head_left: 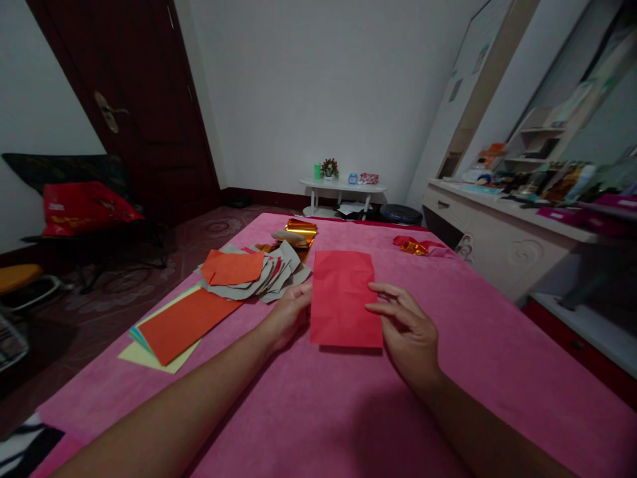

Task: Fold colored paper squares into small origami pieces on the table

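A red sheet of paper (pixel 343 302) with faint creases is held up between both hands over the pink cloth (pixel 308 411). My left hand (pixel 292 311) is closed at its left edge, with part of the fingers hidden behind the sheet. My right hand (pixel 411 332) grips the right edge, its fingers lying over the front. Left of my left hand lies a pile of grey paper pieces (pixel 283 269), topped by an orange piece (pixel 233 267). Nearer to me, a long orange sheet (pixel 189 322) rests on yellow and bluish sheets.
A shiny gold foil roll (pixel 301 230) sits behind the grey pile. Red and gold scraps (pixel 413 247) lie at the far right of the cloth. Beyond stands a small white table (pixel 343 186). A cluttered white dresser (pixel 507 219) flanks the right side, a chair with a red bag (pixel 87 207) the left.
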A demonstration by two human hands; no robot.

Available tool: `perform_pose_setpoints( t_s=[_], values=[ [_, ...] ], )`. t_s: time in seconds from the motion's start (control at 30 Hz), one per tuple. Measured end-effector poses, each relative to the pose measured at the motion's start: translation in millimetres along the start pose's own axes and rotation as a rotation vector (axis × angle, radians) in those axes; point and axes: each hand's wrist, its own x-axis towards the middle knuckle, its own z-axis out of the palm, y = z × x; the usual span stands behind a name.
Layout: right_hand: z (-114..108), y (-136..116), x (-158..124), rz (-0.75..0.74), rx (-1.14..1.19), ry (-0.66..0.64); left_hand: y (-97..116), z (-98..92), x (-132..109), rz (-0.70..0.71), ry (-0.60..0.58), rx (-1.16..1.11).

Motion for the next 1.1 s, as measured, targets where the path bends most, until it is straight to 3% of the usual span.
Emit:
perform_pose_setpoints(
  t_s=[0.1,0.27,0.33,0.47,0.6,0.67,0.73,0.8,0.87,0.97,1.03,1.1],
  values=[
    [8.1,-6.7,-4.8,0.177,0.209,0.052,1.1,8.6,-3.5,-0.019,-0.054,-0.041],
    [30.8,-25.4,-18.2,0.755,0.779,0.141,3.2,22.5,-12.1,-0.024,-0.250,-0.069],
    [37.9,-32.7,-22.4,0.906,0.889,0.129,3.2,26.6,-14.8,-0.036,-0.304,-0.111],
    [41.7,-41.5,-25.1,0.995,0.936,0.114,0.6,30.2,-15.3,-0.025,-0.237,-0.174],
    [34.0,-37.3,-19.8,1.037,0.789,-0.086,2.8,23.6,-9.3,0.010,-0.084,-0.183],
    [27.5,-27.7,-14.0,0.970,0.634,-0.174,8.0,16.3,-5.6,0.032,-0.014,-0.165],
    [19.9,-14.2,-6.8,0.796,0.464,-0.132,14.5,8.4,-3.2,0.015,-0.001,-0.130],
    [11.6,-0.1,0.0,0.609,0.244,-0.048,20.4,2.2,-2.3,-0.046,-0.043,-0.073],
    [2.7,11.3,5.2,0.406,0.034,-0.051,23.7,-0.8,-2.6,-0.136,-0.096,-0.007],
    [-10.5,21.0,9.6,0.048,-0.146,-0.226,22.8,-0.3,-2.2,-0.219,-0.078,0.069],
    [-17.6,24.3,11.4,-0.159,-0.214,-0.357,19.5,0.1,-0.4,-0.194,0.029,0.129],
    [-22.4,27.5,13.2,-0.262,-0.265,-0.423,15.9,-2.0,2.7,-0.108,0.164,0.227]
  ],
)
